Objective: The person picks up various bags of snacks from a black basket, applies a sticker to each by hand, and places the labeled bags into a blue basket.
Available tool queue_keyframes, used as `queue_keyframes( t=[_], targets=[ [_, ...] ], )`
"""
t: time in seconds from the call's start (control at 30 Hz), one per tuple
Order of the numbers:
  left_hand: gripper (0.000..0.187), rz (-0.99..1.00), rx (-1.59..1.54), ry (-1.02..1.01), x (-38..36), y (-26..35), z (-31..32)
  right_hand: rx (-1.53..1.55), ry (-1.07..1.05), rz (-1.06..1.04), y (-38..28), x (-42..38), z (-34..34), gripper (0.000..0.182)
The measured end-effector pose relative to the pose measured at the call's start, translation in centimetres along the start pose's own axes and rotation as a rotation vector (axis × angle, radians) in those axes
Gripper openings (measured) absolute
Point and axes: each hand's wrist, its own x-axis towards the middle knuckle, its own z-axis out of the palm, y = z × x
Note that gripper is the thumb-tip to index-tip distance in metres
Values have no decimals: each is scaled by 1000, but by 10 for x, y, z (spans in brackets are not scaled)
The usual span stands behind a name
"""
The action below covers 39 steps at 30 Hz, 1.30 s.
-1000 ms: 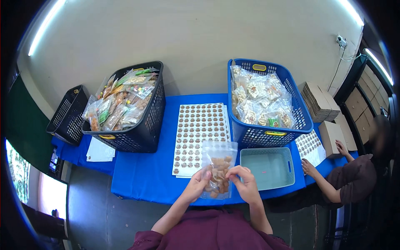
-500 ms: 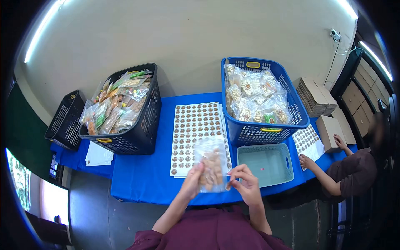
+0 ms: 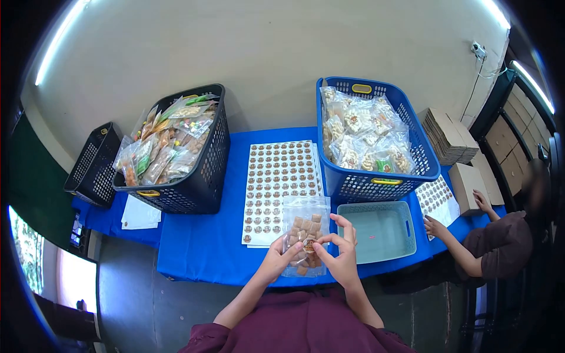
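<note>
A clear plastic bag of small brown square snack pieces [image 3: 306, 226] is held upright over the front of the table. My left hand [image 3: 275, 259] grips its left side, thumb lying across the front. On the lower middle of the bag is a round brown-and-white sticker [image 3: 309, 245]. My right hand [image 3: 341, 257] has thumb and index finger closed at the sticker's right edge, its other fingers raised beside the bag. Behind the bag lie stacked sheets of round stickers [image 3: 265, 176], partly covered by it.
A black basket [image 3: 206, 182] of mixed snack bags stands left; a blue basket [image 3: 376, 189] of pale snack bags stands right. A light green tray [image 3: 376, 253] sits in front of the blue one. At right are cardboard boxes [image 3: 468, 183] and another person's hands [image 3: 434, 227] by a sticker sheet.
The right hand has brought the sticker from beside the bag onto its front. The bag has steadied, its front turned more towards me.
</note>
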Motion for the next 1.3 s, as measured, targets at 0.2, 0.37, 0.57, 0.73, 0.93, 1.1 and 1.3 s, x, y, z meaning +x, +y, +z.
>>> queue_keyframes(
  t=[0.2,0.37,0.57,0.73,0.93,1.1,1.3],
  targets=[
    [51,58,13,-56,-2,2,0,-49,16,5,-4,2,5,9],
    [53,85,34,-80,-1,2,-2,-78,3,4,-6,2,6,9],
    [51,95,17,-53,-4,6,4,-94,-15,-15,-7,3,4,10],
    [46,84,42,-71,-2,-3,-2,-122,-33,-37,-9,5,4,10],
    [45,86,20,-60,-5,-1,0,-107,-56,-49,-12,5,2,9],
    [46,56,29,-79,-6,2,-4,0,-82,-43,-6,7,3,10],
    [49,103,62,-112,-8,4,-5,-52,-96,-57,-7,7,1,10]
  ],
)
